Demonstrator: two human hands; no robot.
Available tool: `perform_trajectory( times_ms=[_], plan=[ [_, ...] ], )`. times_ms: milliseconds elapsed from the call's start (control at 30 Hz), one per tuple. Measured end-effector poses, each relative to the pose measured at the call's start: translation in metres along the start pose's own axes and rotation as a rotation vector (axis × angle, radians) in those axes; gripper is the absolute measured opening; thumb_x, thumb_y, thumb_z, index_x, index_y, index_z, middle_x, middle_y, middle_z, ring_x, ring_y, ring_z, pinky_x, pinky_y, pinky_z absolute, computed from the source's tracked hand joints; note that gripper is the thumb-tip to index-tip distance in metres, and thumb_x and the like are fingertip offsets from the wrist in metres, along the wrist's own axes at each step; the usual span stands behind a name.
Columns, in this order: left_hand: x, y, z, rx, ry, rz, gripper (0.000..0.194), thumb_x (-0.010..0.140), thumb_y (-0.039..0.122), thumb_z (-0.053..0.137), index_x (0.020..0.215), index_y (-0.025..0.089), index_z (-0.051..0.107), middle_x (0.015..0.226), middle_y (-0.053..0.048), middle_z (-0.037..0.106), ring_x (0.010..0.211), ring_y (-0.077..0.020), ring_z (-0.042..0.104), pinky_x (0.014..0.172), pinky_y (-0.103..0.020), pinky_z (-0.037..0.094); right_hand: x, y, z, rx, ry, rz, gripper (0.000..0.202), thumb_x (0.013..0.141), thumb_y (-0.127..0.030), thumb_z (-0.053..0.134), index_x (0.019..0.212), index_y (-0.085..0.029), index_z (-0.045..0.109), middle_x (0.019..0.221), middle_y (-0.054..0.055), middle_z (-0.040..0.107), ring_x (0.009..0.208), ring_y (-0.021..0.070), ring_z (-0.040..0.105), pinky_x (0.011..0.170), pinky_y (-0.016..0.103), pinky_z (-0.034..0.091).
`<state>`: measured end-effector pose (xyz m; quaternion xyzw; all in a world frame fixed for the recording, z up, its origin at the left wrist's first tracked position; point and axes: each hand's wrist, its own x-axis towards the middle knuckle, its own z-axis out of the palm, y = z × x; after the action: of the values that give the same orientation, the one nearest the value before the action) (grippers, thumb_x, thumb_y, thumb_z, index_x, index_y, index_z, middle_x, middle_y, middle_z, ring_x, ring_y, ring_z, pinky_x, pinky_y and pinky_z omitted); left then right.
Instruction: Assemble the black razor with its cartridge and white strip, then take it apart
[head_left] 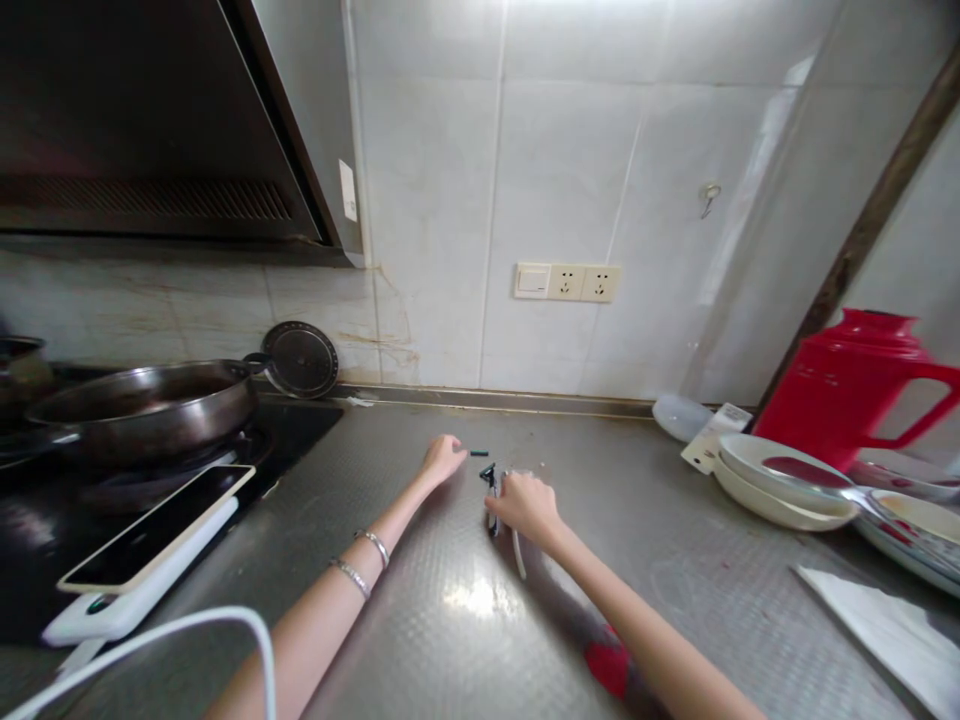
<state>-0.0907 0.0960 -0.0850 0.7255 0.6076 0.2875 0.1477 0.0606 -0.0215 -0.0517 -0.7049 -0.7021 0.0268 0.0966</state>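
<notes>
My left hand [444, 458] rests on the metal counter with its fingers curled in; whatever they hold, if anything, is hidden. Just right of its fingertips lies a short dark green strip [479, 453]. My right hand [529, 502] is closed, knuckles up, over something mostly covered by the fingers. Against its left side show a small black angled piece [488, 474] and a dark, shiny narrow part [493, 520]. A pale curved strip [519, 555] sticks out below the hand. I cannot tell whether these parts are joined.
On the left, a phone [161, 530] lies on a white device by the hob with a steel pan [150, 405]; a white cable [255, 625] crosses the foreground. Stacked dishes [780, 500], a red jug [844, 390] and white paper [889, 635] are at right.
</notes>
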Motion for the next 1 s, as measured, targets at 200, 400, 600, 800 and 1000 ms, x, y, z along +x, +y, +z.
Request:
perform_trajectory(
  times_ms=[200,400,600,800,1000],
  plan=[
    [0.001,-0.009,-0.001,0.09,0.029,0.075,0.026,0.079,0.025,0.054,0.1,0.013,0.064,0.106,-0.011,0.063,0.103,-0.0213,0.052,0.09,-0.03,0.037,0.009,0.023,-0.014,0.033,0.081,0.046,0.036,0.076,-0.04,0.041,0.069,-0.018,0.068,0.077,0.013,0.069,0.075,0.025,0.065,0.059,0.029,0.042],
    [0.002,-0.01,0.003,0.144,-0.006,0.152,0.024,0.078,0.024,0.055,0.096,0.014,0.066,0.099,-0.011,0.064,0.096,-0.0216,0.054,0.085,-0.03,0.039,0.017,0.054,-0.021,0.05,0.122,0.146,0.047,0.082,-0.046,0.032,0.063,-0.019,0.067,0.074,0.013,0.068,0.075,0.0256,0.064,0.059,0.029,0.042],
    [0.004,-0.006,0.008,0.19,-0.014,0.251,0.023,0.078,0.03,0.055,0.093,0.018,0.069,0.095,-0.009,0.063,0.096,-0.0214,0.052,0.081,-0.03,0.04,0.02,0.065,-0.016,0.066,0.127,0.179,0.048,0.083,-0.045,0.031,0.066,-0.02,0.067,0.077,0.013,0.068,0.076,0.0254,0.064,0.059,0.028,0.041],
    [0.012,-0.004,0.01,0.187,-0.023,0.325,0.023,0.082,0.029,0.05,0.089,0.019,0.069,0.09,-0.009,0.062,0.092,-0.021,0.052,0.079,-0.03,0.039,0.02,0.065,-0.013,0.063,0.128,0.163,0.047,0.083,-0.044,0.031,0.068,-0.02,0.068,0.077,0.012,0.068,0.077,0.0239,0.064,0.059,0.027,0.04],
    [0.014,-0.005,0.012,0.226,-0.018,0.357,0.024,0.083,0.028,0.048,0.078,0.022,0.071,0.082,-0.006,0.062,0.087,-0.0197,0.05,0.077,-0.03,0.039,0.02,0.064,-0.013,0.057,0.132,0.165,0.047,0.083,-0.044,0.03,0.067,-0.02,0.067,0.076,0.011,0.068,0.076,0.0229,0.064,0.058,0.025,0.039]
  ],
)
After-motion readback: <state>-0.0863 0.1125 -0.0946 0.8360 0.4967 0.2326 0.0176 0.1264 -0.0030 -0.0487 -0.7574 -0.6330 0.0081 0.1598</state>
